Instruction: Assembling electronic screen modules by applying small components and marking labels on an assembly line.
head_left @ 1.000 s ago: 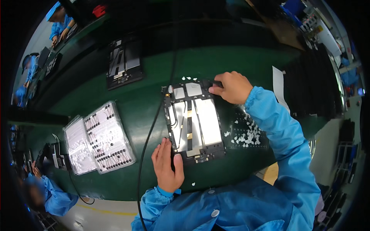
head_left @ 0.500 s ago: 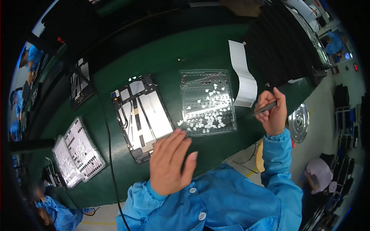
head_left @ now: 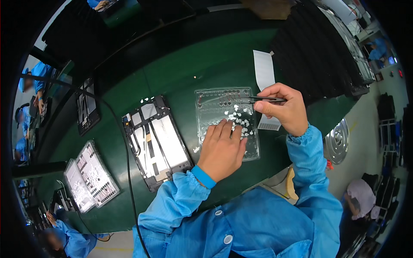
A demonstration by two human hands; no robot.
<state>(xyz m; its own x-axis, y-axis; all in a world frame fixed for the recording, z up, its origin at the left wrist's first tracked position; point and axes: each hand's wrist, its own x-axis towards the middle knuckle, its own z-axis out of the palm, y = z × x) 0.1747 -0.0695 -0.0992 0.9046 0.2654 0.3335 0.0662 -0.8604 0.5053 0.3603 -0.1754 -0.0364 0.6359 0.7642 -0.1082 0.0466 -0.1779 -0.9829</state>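
Note:
A clear plastic tray lies on the green table, with small dark round parts along its far rows and many small white pieces scattered over it. My left hand rests over the near part of the tray, fingers stretched out and hiding some of the white pieces. In my right hand is a pair of dark tweezers, gripped between thumb and fingers. The tips point left over the tray's far rows; whether they pinch a part is too small to tell. Left of the tray lies an opened tablet with its insides showing.
A paper strip lies right of the tray, partly behind my right hand. A black cable crosses the left side. Beyond it are an open clear case of small parts and another opened device. Black stacked material stands far right.
My left hand has moved right, from beside the tablet onto the tray. My right hand has come left with the tweezers, which now reach over the tray's far rows.

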